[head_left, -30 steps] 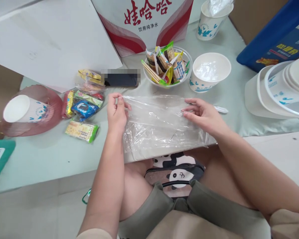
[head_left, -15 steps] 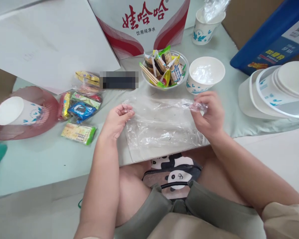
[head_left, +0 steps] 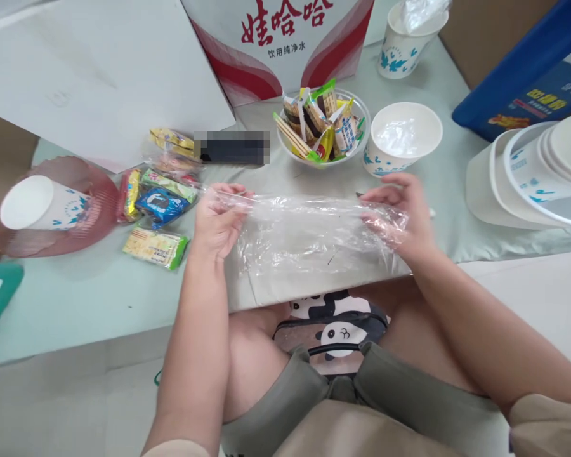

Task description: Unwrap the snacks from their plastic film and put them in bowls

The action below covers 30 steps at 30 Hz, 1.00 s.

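A clear plastic bag (head_left: 309, 241) is stretched between my two hands above the table's front edge. My left hand (head_left: 223, 219) pinches its upper left corner between thumb and fingers. At the other end my right hand (head_left: 394, 216) holds the upper right part; its fingers are curled, somewhat apart, with film draped over the thumb side. Just beyond the bag stands a clear bowl (head_left: 361, 136) of wrapped snack biscuits (head_left: 321, 120). Beside that bowl, close to my right hand, is a paper cup (head_left: 380, 155) with crumpled clear plastic inside.
Wrapped snacks (head_left: 159, 203) and a dark, blurred object (head_left: 233, 149) lie to the left. A reddish bowl (head_left: 99, 228) holds a tipped paper cup (head_left: 28, 203). White tubs (head_left: 485, 184), a blue container (head_left: 514, 76), a printed carton (head_left: 295, 70) and another cup (head_left: 400, 54) stand around.
The bag's upper edge is drawn tauter, and its film now reaches over both hands. My right fingers have spread a little. The whole view has shifted slightly.
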Each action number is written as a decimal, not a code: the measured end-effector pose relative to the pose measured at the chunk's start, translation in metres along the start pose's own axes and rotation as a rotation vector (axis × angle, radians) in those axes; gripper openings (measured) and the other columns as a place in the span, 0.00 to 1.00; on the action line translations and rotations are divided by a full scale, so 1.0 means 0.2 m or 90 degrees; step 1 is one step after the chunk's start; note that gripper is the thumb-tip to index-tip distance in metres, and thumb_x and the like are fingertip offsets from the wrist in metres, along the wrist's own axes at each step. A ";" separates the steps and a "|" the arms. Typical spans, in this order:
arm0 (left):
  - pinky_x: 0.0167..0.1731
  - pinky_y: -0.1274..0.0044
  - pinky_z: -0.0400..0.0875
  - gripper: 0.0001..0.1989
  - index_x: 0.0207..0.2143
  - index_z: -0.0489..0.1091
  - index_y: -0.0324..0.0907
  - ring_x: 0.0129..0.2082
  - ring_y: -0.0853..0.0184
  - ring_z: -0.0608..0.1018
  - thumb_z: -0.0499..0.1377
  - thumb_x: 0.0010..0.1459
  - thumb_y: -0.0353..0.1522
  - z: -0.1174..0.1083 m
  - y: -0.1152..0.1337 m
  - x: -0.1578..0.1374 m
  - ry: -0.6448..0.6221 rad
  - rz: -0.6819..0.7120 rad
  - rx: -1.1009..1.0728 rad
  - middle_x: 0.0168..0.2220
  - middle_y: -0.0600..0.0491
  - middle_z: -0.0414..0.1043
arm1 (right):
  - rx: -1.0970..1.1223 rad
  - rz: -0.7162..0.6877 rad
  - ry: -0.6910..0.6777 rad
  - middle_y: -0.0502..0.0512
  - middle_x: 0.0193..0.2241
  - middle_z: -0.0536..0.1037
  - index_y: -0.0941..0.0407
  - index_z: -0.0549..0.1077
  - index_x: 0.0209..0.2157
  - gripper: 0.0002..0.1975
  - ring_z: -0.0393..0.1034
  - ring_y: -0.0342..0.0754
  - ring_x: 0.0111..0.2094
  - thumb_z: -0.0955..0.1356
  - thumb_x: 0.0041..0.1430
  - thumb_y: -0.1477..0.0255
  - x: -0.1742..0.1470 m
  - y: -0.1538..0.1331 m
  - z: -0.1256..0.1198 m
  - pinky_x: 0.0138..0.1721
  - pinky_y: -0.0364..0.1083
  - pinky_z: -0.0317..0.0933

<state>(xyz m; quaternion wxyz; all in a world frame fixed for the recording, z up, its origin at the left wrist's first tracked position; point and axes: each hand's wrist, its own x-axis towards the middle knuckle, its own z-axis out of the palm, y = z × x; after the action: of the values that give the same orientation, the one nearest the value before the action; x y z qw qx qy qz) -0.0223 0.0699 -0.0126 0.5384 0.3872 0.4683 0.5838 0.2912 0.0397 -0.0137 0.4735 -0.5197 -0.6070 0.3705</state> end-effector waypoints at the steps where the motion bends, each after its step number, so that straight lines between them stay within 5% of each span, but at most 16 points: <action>1: 0.39 0.80 0.76 0.22 0.31 0.72 0.45 0.38 0.70 0.82 0.77 0.34 0.29 0.00 0.00 0.00 -0.010 -0.025 0.020 0.37 0.58 0.78 | -0.029 0.015 -0.038 0.53 0.36 0.80 0.48 0.68 0.36 0.16 0.75 0.54 0.39 0.76 0.50 0.60 0.00 0.00 0.00 0.45 0.55 0.68; 7: 0.27 0.80 0.73 0.19 0.32 0.73 0.41 0.26 0.68 0.81 0.75 0.38 0.32 -0.02 -0.01 -0.02 -0.094 -0.214 0.213 0.28 0.53 0.80 | 0.016 0.175 0.009 0.47 0.23 0.74 0.50 0.66 0.32 0.14 0.68 0.46 0.23 0.73 0.54 0.60 0.03 0.02 -0.01 0.28 0.48 0.63; 12: 0.18 0.81 0.66 0.17 0.31 0.70 0.45 0.17 0.72 0.73 0.74 0.42 0.33 0.00 0.00 -0.01 -0.045 -0.110 0.115 0.20 0.59 0.72 | 0.093 0.229 0.016 0.43 0.18 0.70 0.48 0.68 0.39 0.18 0.61 0.44 0.16 0.74 0.53 0.56 0.05 -0.01 -0.04 0.20 0.46 0.56; 18: 0.24 0.82 0.70 0.13 0.19 0.69 0.42 0.27 0.73 0.74 0.72 0.37 0.30 0.02 0.02 0.00 -0.013 -0.001 0.053 0.29 0.54 0.73 | 0.240 0.298 0.004 0.45 0.24 0.75 0.47 0.67 0.35 0.22 0.63 0.43 0.18 0.77 0.43 0.55 0.08 -0.01 -0.03 0.19 0.45 0.55; 24: 0.26 0.79 0.74 0.03 0.22 0.75 0.39 0.27 0.72 0.76 0.67 0.41 0.27 0.00 0.02 0.00 -0.008 -0.079 0.061 0.33 0.51 0.74 | 0.228 0.234 0.058 0.53 0.41 0.76 0.54 0.69 0.19 0.11 0.68 0.44 0.31 0.75 0.33 0.71 0.08 0.02 -0.03 0.27 0.45 0.59; 28: 0.24 0.75 0.76 0.17 0.21 0.72 0.40 0.25 0.69 0.77 0.63 0.56 0.42 -0.02 0.01 0.01 0.022 -0.134 0.025 0.28 0.51 0.72 | 0.200 0.199 0.081 0.56 0.43 0.75 0.53 0.67 0.16 0.10 0.68 0.47 0.35 0.74 0.34 0.72 0.08 0.03 -0.03 0.29 0.46 0.59; 30: 0.26 0.76 0.76 0.16 0.23 0.72 0.40 0.25 0.69 0.77 0.68 0.52 0.42 -0.03 0.00 0.01 0.009 -0.158 0.047 0.27 0.53 0.71 | 0.200 0.212 0.071 0.56 0.45 0.75 0.54 0.66 0.16 0.11 0.65 0.45 0.31 0.73 0.34 0.71 0.08 0.03 -0.02 0.30 0.48 0.61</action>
<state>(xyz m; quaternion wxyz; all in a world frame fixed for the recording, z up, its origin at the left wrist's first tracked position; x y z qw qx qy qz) -0.0277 0.0711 -0.0132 0.5887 0.3412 0.5378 0.4978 0.2975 0.0558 -0.0154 0.5137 -0.5527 -0.4204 0.5039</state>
